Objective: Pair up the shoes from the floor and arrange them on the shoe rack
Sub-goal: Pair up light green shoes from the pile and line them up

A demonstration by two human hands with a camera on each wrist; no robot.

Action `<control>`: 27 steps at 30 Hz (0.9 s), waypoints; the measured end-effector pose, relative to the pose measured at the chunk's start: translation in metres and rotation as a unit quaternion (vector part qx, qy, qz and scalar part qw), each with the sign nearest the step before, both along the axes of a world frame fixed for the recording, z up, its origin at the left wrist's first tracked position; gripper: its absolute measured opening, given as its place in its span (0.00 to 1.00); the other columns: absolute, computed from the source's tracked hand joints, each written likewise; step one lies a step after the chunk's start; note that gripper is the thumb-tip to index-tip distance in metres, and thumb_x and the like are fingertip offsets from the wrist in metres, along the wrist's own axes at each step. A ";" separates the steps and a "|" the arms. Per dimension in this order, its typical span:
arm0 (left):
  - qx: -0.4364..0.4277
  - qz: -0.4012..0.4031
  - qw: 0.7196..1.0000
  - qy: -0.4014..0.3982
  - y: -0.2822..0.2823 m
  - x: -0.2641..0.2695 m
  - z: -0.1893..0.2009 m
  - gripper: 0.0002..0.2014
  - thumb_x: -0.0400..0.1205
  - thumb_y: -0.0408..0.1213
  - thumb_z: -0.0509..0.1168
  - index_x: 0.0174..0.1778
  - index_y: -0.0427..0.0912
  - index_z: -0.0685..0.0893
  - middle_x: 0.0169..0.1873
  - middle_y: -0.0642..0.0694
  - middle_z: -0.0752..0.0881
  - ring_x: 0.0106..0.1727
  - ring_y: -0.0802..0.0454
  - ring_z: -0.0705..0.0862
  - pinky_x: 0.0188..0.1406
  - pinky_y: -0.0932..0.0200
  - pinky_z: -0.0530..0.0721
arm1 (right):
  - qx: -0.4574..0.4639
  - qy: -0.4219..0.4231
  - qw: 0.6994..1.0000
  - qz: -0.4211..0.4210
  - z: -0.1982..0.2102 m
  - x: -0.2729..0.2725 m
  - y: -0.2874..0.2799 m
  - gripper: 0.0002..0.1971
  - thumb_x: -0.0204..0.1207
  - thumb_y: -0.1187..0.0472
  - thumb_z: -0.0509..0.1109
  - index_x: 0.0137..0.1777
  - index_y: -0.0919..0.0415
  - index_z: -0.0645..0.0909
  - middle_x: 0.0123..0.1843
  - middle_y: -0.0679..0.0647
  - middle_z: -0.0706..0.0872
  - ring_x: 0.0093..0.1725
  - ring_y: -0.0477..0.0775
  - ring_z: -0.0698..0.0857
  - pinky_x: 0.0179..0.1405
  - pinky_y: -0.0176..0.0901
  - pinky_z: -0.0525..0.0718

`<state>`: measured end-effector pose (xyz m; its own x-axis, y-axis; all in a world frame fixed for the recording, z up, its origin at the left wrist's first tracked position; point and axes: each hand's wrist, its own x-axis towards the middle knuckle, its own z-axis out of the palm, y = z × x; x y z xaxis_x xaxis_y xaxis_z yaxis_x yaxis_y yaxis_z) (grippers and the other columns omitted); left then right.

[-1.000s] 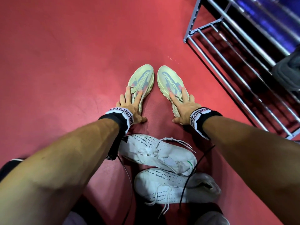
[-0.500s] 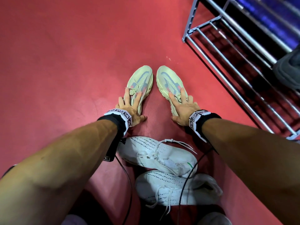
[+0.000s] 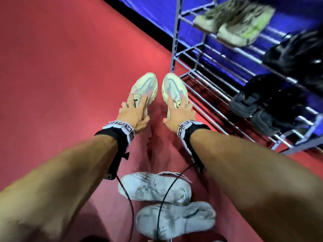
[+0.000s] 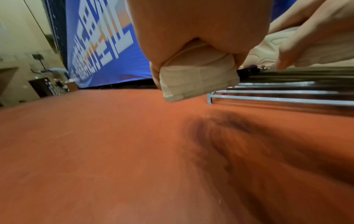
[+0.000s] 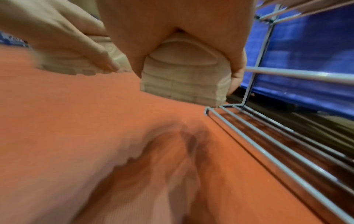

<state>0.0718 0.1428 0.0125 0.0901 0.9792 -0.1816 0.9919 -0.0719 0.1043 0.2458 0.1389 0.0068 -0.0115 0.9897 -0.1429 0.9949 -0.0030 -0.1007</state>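
- Both cream sneakers are now coming up off the red floor (image 3: pixel 61 75) — half a second ago they were lying flat on it, and the wrist views show their heels hanging clear above it.
- Left hand (image 3: pixel 132 114) is gripping the left cream sneaker (image 3: pixel 145 86) at the heel end, fingers over the laces and thumb wrapped around the side.
- Right hand (image 3: pixel 180 114) is clamping the right cream sneaker (image 3: pixel 172 88) the same way.
- Pair is travelling side by side, just beside the shoe rack (image 3: pixel 206 88) corner — probably heading for a free shelf.
- Two white sneakers (image 3: pixel 153 187) are waiting on the floor near the person, likely next.
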 end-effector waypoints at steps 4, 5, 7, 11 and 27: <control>0.005 -0.022 1.000 -0.013 0.013 0.027 0.045 0.40 0.84 0.53 0.59 0.85 0.57 0.41 0.83 0.31 0.46 0.70 0.30 0.67 0.67 0.39 0.71 | 0.026 0.048 0.998 -0.014 0.042 0.025 0.009 0.47 0.74 0.40 0.69 0.86 0.43 0.43 0.86 0.65 0.44 0.74 0.73 0.64 0.68 0.62 0.71; 0.005 -0.028 1.000 -0.011 0.017 0.037 0.055 0.40 0.84 0.53 0.59 0.85 0.57 0.41 0.83 0.32 0.47 0.69 0.30 0.67 0.67 0.39 0.72 | 0.032 0.060 0.998 -0.019 0.051 0.035 0.010 0.47 0.74 0.40 0.69 0.86 0.43 0.44 0.85 0.65 0.44 0.73 0.73 0.64 0.67 0.61 0.71; -0.008 -0.034 0.999 -0.009 0.023 0.052 0.068 0.40 0.83 0.53 0.60 0.85 0.58 0.41 0.83 0.34 0.48 0.70 0.29 0.67 0.66 0.38 0.72 | 0.035 0.071 0.997 -0.028 0.061 0.052 0.008 0.47 0.74 0.40 0.70 0.86 0.42 0.43 0.85 0.66 0.44 0.72 0.72 0.65 0.66 0.61 0.71; -0.025 -0.060 0.998 0.003 0.032 0.094 0.083 0.39 0.84 0.51 0.59 0.85 0.60 0.42 0.84 0.35 0.46 0.71 0.29 0.65 0.68 0.38 0.71 | 0.026 0.093 0.994 -0.060 0.070 0.091 0.008 0.46 0.73 0.44 0.70 0.85 0.42 0.45 0.85 0.65 0.43 0.73 0.74 0.63 0.67 0.63 0.69; -0.025 -0.144 0.989 0.027 0.103 0.156 0.073 0.40 0.85 0.54 0.56 0.86 0.47 0.42 0.84 0.33 0.42 0.77 0.29 0.61 0.74 0.42 0.66 | -0.014 0.120 0.976 -0.184 0.083 0.130 0.036 0.45 0.73 0.44 0.71 0.85 0.47 0.50 0.85 0.65 0.42 0.76 0.74 0.60 0.73 0.65 0.68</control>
